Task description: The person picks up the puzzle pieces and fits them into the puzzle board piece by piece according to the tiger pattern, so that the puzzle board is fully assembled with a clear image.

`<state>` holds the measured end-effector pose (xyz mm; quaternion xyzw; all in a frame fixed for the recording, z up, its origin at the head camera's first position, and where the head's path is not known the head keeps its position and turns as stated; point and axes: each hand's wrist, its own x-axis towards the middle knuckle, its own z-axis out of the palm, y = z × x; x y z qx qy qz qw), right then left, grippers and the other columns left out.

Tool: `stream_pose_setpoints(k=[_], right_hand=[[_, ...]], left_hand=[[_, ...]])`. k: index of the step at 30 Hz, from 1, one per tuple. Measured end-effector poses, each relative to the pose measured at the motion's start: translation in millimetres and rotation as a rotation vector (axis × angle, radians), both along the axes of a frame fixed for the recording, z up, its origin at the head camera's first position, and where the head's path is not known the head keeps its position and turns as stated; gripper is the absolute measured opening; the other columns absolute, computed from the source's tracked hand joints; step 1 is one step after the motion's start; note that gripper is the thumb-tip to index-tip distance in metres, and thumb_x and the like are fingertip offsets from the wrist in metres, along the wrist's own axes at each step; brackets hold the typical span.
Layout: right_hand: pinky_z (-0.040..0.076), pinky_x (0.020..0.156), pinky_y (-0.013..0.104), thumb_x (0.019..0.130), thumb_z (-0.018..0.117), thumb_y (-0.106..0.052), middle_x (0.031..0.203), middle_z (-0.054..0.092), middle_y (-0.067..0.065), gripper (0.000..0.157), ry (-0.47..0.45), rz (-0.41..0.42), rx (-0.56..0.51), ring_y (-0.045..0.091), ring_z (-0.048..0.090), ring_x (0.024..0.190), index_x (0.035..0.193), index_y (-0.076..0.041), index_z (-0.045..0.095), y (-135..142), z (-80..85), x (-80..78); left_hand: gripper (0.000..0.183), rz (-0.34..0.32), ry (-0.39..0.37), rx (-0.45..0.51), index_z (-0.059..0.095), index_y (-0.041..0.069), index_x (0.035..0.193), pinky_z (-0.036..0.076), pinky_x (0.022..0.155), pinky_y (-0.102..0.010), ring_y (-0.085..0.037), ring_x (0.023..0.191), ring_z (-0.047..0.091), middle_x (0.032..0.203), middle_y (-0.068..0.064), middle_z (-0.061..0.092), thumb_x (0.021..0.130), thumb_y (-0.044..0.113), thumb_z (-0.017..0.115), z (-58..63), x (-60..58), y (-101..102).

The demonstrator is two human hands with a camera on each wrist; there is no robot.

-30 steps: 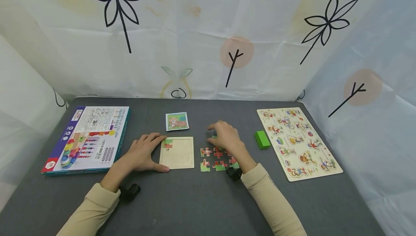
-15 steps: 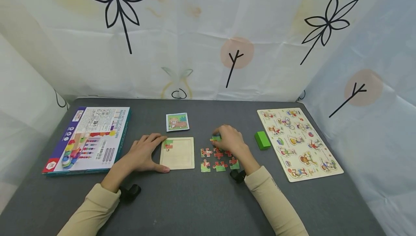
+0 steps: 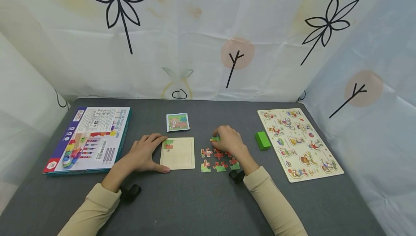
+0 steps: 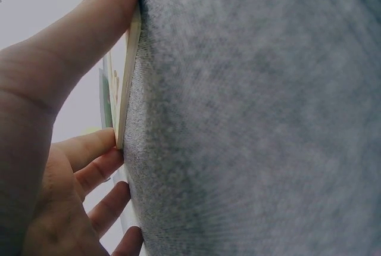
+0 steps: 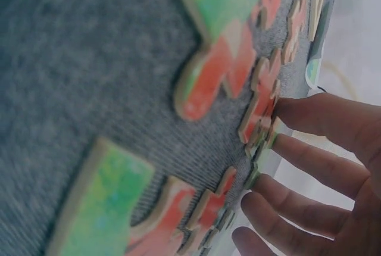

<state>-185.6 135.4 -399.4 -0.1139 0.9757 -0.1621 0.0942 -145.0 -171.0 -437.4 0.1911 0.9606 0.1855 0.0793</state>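
Observation:
My left hand (image 3: 145, 153) rests beside a square wooden puzzle tray (image 3: 180, 158), fingers spread, index finger at its far left corner and thumb at the near one. The left wrist view shows the index fingertip touching the tray's edge (image 4: 127, 89). One green-and-red puzzle piece (image 3: 168, 144) lies in the tray's upper left corner. My right hand (image 3: 228, 139) is over the far end of a group of loose pieces, thumb and fingertips pinching a green-topped puzzle piece (image 3: 214, 139). More red-and-green pieces (image 3: 220, 166) lie below that hand, some partly covered by it.
A small picture card (image 3: 177, 122) lies beyond the tray. To the left is a large toy box (image 3: 94, 138). A green block (image 3: 262, 140) touches or nearly touches a picture board (image 3: 299, 144) on the right. A fabric wall (image 3: 201, 30) stands behind the grey table (image 3: 182, 203).
My right hand has moved slightly right and nearer, and its fingers have come down and closed on a piece at the far end. The left hand has stayed at the tray.

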Motion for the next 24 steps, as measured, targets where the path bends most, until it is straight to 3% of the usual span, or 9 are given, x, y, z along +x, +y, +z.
stream_pose_setpoints(k=[3,7,13,16,24], right_hand=[[0.027,0.048,0.027,0.091,0.077,-0.022,0.124,0.072,0.014,0.025,0.022,0.007,-0.017,0.014,0.043,0.054,0.112,-0.009,0.078,0,-0.5,0.5],[0.023,0.046,0.026,0.091,0.076,-0.021,0.122,0.073,0.014,0.024,0.047,0.020,-0.032,0.010,0.033,0.050,0.112,-0.008,0.078,0,-1.4,1.1],[0.025,0.047,0.027,0.091,0.076,-0.021,0.121,0.074,0.013,0.023,0.072,0.045,-0.043,0.016,0.045,0.057,0.110,-0.009,0.079,-4,1.6,2.4],[0.030,0.051,0.027,0.090,0.076,-0.022,0.121,0.073,0.013,0.023,0.087,0.059,-0.038,0.019,0.058,0.071,0.110,-0.010,0.079,-6,4.2,4.8],[0.030,0.051,0.027,0.091,0.073,-0.020,0.123,0.072,0.014,0.025,0.099,0.107,-0.071,0.022,0.060,0.076,0.111,-0.008,0.078,-17,8.6,9.9]], left_hand=[[0.116,-0.001,0.002,0.003,0.047,0.010,0.152,0.038,0.100,-0.067,-0.044,0.134,0.044,0.151,-0.017,0.047,0.062,0.072,0.086,0.4,0.1,0],[0.116,-0.001,0.002,0.003,0.047,0.010,0.152,0.038,0.101,-0.068,-0.044,0.135,0.043,0.151,-0.016,0.047,0.062,0.073,0.085,1.1,0.3,1],[0.116,-0.001,0.002,0.003,0.047,0.010,0.152,0.038,0.101,-0.067,-0.044,0.135,0.043,0.152,-0.016,0.047,0.062,0.073,0.085,1.9,0.1,1],[0.116,0.001,-0.004,0.000,0.047,0.010,0.152,0.038,0.101,-0.067,-0.044,0.135,0.043,0.152,-0.016,0.047,0.062,0.073,0.085,2.4,-0.1,1],[0.117,0.003,-0.024,-0.002,0.046,0.011,0.152,0.038,0.101,-0.067,-0.043,0.136,0.042,0.152,-0.016,0.046,0.062,0.073,0.085,3.3,0.6,2]])
